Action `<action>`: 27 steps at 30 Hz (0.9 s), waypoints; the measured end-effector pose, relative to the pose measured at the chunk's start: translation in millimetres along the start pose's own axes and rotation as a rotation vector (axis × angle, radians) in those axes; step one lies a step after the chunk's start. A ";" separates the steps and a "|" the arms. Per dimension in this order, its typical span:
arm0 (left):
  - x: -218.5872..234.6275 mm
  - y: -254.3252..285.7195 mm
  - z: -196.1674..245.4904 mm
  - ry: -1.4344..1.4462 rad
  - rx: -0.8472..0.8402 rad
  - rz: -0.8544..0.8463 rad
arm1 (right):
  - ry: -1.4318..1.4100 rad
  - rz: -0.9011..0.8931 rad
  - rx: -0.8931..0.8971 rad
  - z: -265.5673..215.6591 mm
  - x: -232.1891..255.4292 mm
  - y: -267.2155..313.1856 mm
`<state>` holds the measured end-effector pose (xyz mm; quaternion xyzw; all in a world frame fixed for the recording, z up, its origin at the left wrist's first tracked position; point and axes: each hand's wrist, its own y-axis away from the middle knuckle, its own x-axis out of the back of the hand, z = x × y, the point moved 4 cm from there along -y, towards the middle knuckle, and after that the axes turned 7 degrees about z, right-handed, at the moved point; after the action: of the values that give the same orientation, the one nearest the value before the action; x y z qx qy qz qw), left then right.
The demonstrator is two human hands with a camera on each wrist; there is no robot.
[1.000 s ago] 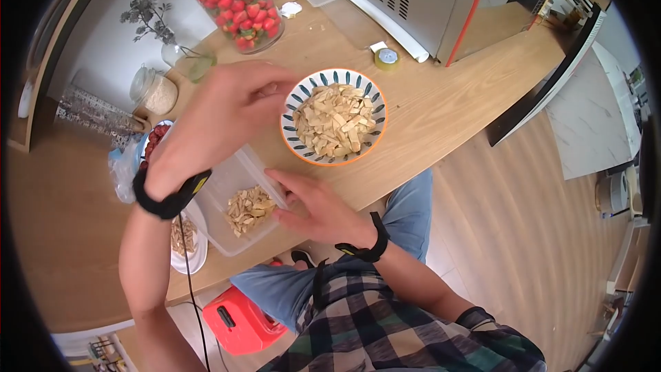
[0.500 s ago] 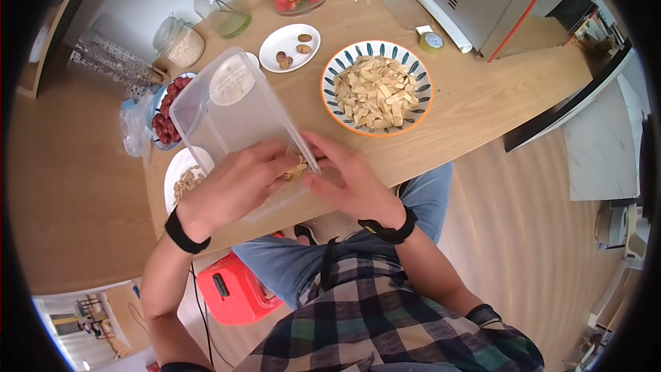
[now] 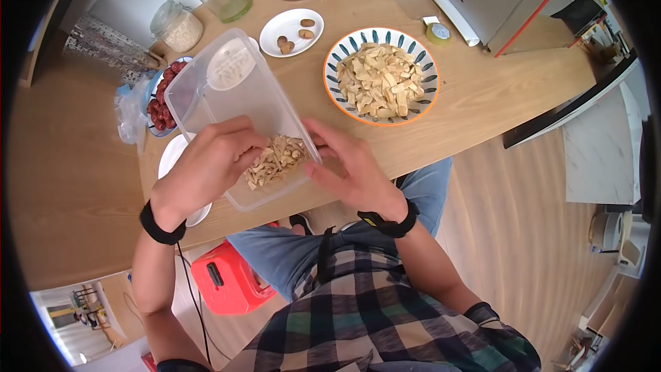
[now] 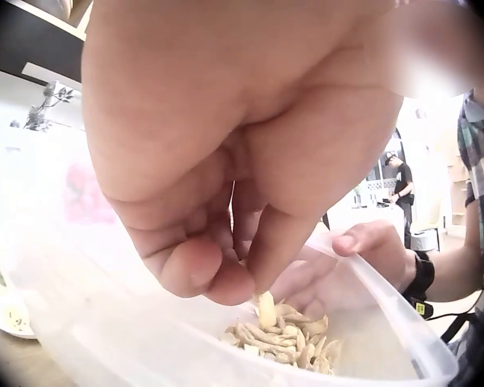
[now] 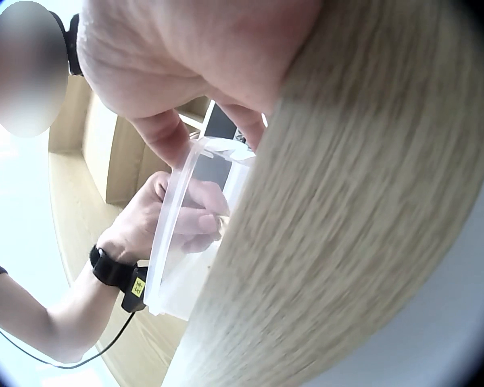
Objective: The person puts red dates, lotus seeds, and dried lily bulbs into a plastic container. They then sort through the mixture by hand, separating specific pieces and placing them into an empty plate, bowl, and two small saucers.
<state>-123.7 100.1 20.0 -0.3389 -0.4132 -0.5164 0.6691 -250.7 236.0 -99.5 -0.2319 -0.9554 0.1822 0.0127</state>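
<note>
A clear plastic container [image 3: 206, 114] sits at the table's front edge, with a pile of pale dried slices [image 3: 281, 158] at its near right end. My left hand [image 3: 210, 165] reaches in over its near side. Between thumb and fingertips it pinches a pale yellowish slice [image 4: 266, 310], just above the pile. My right hand [image 3: 354, 172] grips the container's right wall, thumb and fingers on either side of the rim [image 5: 168, 222]. Right of the container stands a patterned bowl [image 3: 331, 100] with an orange rim, heaped with larger pale slices [image 3: 382, 81].
Behind the container is a white plate [image 3: 270, 26] with several small brown pieces. A white plate [image 3: 167, 160] lies partly under my left hand. Red dried fruit [image 3: 162, 107] is at the left. Glass jars stand at the back, a microwave [image 3: 496, 0] at back right.
One second ago my left hand was beside the bowl; it then moved down into the container. Now it has drawn slightly left, showing more of the pile. My right hand stays at the container's wall.
</note>
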 end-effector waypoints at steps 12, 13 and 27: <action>22.5 14.9 -13.5 0.136 0.260 0.038 | 0.019 0.011 0.033 -2.4 0.4 -1.1; 25.8 16.5 -16.7 0.220 0.323 0.050 | 0.017 0.011 0.009 -2.8 0.7 -1.0; 11.6 -145.3 38.3 0.264 0.003 0.006 | 0.061 0.036 0.008 -1.7 -1.2 0.8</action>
<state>-271.2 94.6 50.7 -0.2682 -0.3212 -0.5540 0.7197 -249.1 236.8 -98.1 -0.2546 -0.9495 0.1791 0.0397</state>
